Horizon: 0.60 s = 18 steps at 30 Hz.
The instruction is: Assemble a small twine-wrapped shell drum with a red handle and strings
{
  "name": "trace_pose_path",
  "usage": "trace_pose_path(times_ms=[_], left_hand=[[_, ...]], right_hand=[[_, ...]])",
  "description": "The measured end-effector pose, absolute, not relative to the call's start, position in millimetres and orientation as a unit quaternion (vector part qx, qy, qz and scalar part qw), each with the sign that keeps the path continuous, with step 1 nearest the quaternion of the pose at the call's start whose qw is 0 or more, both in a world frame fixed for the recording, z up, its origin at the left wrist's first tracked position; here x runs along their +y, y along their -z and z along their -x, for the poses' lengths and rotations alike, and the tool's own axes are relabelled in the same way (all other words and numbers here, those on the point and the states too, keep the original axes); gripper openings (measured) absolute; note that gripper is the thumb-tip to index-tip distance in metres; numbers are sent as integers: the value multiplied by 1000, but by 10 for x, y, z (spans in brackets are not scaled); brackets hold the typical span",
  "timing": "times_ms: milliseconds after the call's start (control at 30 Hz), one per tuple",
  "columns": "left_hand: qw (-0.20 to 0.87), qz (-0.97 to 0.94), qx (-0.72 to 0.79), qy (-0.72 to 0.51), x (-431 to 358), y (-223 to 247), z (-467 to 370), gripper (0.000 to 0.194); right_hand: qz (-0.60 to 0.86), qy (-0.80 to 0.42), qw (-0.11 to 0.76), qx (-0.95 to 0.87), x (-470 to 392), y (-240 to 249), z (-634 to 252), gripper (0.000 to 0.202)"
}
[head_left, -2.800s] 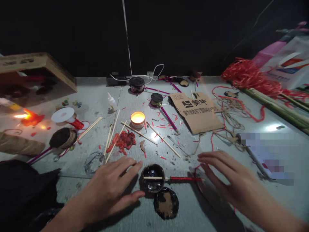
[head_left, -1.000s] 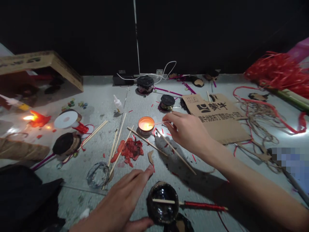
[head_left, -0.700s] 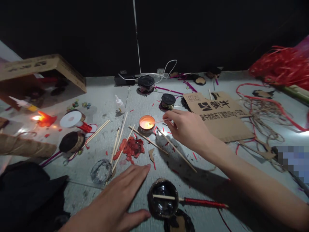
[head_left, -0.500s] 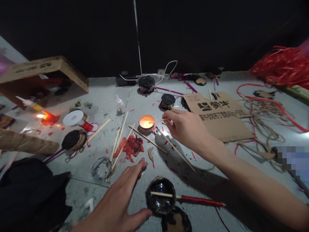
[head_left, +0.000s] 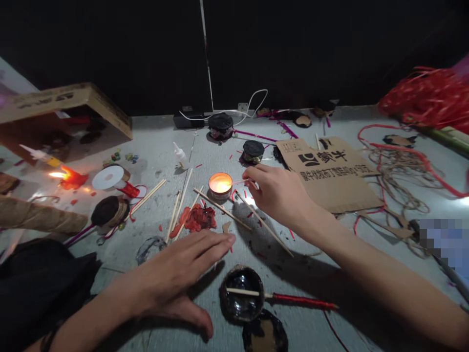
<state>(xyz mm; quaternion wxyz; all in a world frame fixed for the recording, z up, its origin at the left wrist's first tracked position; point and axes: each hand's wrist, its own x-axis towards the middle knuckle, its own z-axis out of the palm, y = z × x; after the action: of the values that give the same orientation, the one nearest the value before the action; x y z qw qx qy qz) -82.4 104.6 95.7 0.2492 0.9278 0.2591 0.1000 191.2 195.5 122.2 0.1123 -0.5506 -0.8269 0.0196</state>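
A thin stick (head_left: 239, 182) is pinched in my right hand (head_left: 273, 188), its far end at the rim of a glowing round tin (head_left: 220, 184). My left hand (head_left: 183, 264) hovers palm down with fingers and thumb apart, holding nothing. Red wax (head_left: 200, 218) lies just beyond it, beside several wooden sticks (head_left: 223, 209). To the right of my left hand, a black round drum (head_left: 242, 310) lies open side up, with a pale stick across it and a red-wound handle (head_left: 304, 300). Below it sits a black-rimmed cardboard disc (head_left: 266, 335).
Flat cardboard (head_left: 330, 181) and tangled twine (head_left: 399, 171) lie right. At left are a cardboard box (head_left: 110, 115), a flame over red wax (head_left: 73, 178), a ribbon spool (head_left: 110, 177) and black cloth (head_left: 40, 288). A white bottle (head_left: 180, 155) stands behind the tin.
My left hand has lifted and moved rightward and up, now partly covering the clear round piece. The stick in my right hand has drawn back from inside the tin to its rim.
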Motion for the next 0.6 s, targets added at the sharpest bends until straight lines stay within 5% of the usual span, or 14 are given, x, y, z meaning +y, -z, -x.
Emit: trace_pose_path(times_ms=[100,233,400,600], left_hand=[[218,-929,287,-83,915,-1074,898,123],[178,-873,443,-97,513,-997,886,86],[305,-807,474,-174,284,-674,610,132],[404,-754,466,-223,364,-510,439,121]], right_hand=[[549,-16,116,-827,1952,-1231,-1911,21],[542,-18,120,-832,1952,-1248,-1921,20],[546,-19,126,-828,1951,-1248,-1933,23],[545,-22,131,-828,1968,-1234,-1945,22]])
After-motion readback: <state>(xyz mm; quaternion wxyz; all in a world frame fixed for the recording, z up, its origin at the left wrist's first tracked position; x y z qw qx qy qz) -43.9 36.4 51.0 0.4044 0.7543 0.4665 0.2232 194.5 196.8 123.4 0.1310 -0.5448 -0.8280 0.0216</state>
